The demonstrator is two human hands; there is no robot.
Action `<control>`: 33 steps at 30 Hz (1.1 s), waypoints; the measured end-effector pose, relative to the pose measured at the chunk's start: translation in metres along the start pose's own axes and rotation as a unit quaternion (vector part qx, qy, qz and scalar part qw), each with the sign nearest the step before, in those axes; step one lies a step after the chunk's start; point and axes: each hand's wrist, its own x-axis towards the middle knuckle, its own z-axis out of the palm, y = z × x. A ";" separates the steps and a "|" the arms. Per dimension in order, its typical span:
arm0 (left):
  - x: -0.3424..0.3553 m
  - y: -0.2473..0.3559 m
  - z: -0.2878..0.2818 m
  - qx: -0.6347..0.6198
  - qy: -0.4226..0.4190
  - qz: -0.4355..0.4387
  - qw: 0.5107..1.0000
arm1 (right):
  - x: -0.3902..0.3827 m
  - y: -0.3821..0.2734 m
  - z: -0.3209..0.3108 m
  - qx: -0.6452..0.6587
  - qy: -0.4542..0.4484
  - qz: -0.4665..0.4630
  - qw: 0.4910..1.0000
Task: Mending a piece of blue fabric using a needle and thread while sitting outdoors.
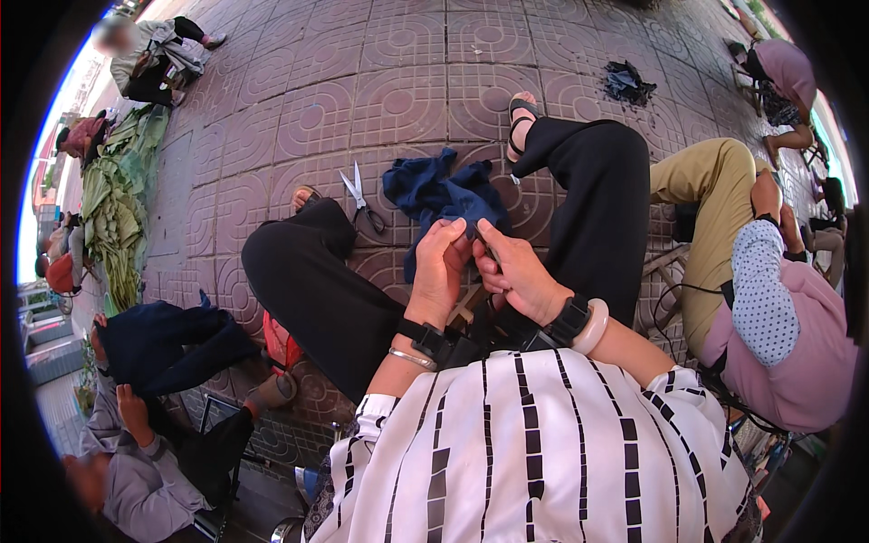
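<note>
While the left hand (441,262) and right hand (514,271) pinch shut on the edge of the crumpled dark blue cloth (441,195) draped between the knees, fingertips should stay close together for control. Steel scissors (360,197) lie near on the patterned paving (380,81).

One pair of silver metal scissors (360,197) and one crumpled dark blue cloth (439,195) lie on the patterned paved ground. One small dark rag (627,84) lies farther off. Two hands, left (441,271) and right (518,271), meet at the cloth.
</note>
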 end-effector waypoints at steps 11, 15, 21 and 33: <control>0.000 -0.002 0.003 0.044 0.037 0.026 0.998 | -0.001 0.002 0.000 -0.014 -0.005 0.007 1.000; -0.002 0.000 0.003 0.049 0.026 0.028 0.998 | 0.001 0.003 0.000 -0.017 0.002 0.003 1.000; -0.005 0.002 0.002 0.068 0.022 0.035 0.997 | 0.001 0.003 0.001 -0.029 -0.003 0.002 1.000; -0.012 0.010 -0.015 0.091 0.035 0.047 0.994 | 0.011 0.005 0.001 -0.075 -0.037 0.039 0.996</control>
